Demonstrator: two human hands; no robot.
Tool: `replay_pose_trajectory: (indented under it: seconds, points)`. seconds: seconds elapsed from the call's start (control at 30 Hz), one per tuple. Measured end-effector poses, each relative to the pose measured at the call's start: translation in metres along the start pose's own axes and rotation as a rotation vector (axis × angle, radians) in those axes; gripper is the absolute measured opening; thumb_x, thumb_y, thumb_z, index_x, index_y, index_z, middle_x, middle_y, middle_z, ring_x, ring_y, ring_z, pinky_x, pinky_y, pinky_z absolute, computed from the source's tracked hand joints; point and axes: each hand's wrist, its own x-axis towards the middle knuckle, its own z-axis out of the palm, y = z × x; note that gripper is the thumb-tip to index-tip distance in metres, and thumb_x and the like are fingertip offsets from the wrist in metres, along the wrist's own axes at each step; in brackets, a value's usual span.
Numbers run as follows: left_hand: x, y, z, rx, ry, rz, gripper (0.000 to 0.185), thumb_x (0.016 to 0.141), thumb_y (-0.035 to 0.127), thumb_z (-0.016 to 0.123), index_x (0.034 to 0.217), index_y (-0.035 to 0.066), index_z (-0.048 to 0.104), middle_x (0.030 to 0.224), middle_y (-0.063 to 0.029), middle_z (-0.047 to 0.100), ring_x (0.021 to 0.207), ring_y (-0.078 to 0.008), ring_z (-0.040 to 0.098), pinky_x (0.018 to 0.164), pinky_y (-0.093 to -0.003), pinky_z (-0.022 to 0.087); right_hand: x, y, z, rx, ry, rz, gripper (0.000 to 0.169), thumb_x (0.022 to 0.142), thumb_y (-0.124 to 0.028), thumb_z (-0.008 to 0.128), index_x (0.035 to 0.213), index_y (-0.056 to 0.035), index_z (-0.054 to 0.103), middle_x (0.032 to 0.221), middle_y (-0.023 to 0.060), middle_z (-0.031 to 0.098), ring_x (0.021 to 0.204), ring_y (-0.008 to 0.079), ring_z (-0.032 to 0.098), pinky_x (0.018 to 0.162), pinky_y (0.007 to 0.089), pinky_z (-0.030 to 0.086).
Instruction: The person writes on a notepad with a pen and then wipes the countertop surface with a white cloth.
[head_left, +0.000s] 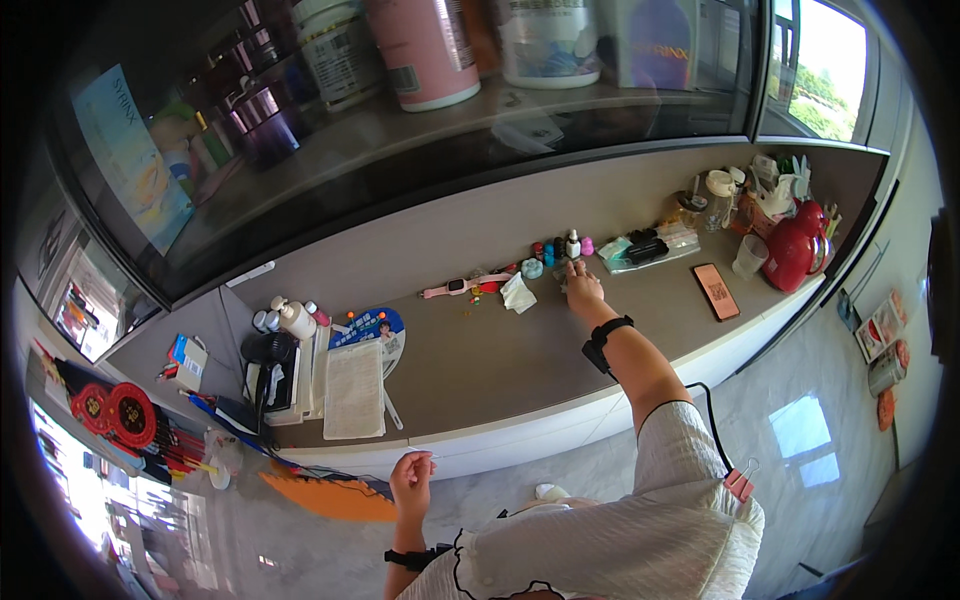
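Observation:
My left hand (412, 480) is in front of the counter's edge, its fingers closed around a thin white stick (438, 455). My right hand (583, 288) reaches to the back of the brown countertop (480, 367). Its fingertips are at a small crumpled, see-through item, partly hidden, so a grip cannot be told. Just behind them stand a white dropper bottle (573, 244), a pink rounded bottle (587, 246) and a small blue bottle (549, 255). To their left are a pale blue-green flower-shaped item (532, 268), a white tissue (518, 293) and a pink-strapped watch (457, 286).
A phone (716, 292), a clear cup (749, 257) and a red thermos jug (796, 247) are on the right. On the left lie a notebook (354, 391) and a blue fan (367, 328), beside a pump bottle (293, 318). A glass-fronted cabinet (450, 187) overhangs the counter.

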Motion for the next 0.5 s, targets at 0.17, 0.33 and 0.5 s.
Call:
replay_pose_trajectory:
  seconds: [0.17, 0.33, 0.5]
  points:
    - [0.0, 0.014, 0.002, 0.114, -0.009, -0.049, 0.009, 0.09, 0.006, 0.054, 0.094, 0.0, 0.06, 0.075, -0.0033, 0.061, 0.069, -0.0088, 0.057, 0.062, -0.0209, 0.044, -0.012, 0.029, 0.018, 0.096, 0.112, -0.123, 0.072, 0.077, 0.001, 0.05, 0.143, -0.012, 0.023, 0.148, 0.0082, 0.024, 0.129, 0.0318, 0.035, 0.101, 0.0377, 0.037]
    - [-0.014, 0.002, -0.017, 0.185, 0.021, -0.002, 0.009, 0.089, 0.008, 0.056, 0.093, 0.001, 0.061, 0.074, -0.0033, 0.062, 0.068, -0.0091, 0.059, 0.061, -0.0208, 0.044, -0.097, 0.113, 0.005, -0.112, 0.206, -0.158, 0.054, 0.08, 0.0, 0.041, 0.133, -0.0103, 0.043, 0.138, 0.0115, 0.042, 0.125, 0.0304, 0.041, 0.102, 0.0376, 0.037]
    - [-0.025, -0.001, -0.036, 0.155, 0.061, -0.054, 0.009, 0.089, 0.007, 0.056, 0.092, 0.0, 0.061, 0.074, -0.0037, 0.061, 0.066, -0.0087, 0.057, 0.06, -0.02, 0.044, -0.115, 0.168, -0.001, 0.027, 0.373, 0.359, 0.051, 0.081, 0.0, 0.043, 0.132, -0.0031, 0.042, 0.138, 0.0156, 0.04, 0.127, 0.0314, 0.038, 0.106, 0.0396, 0.031]
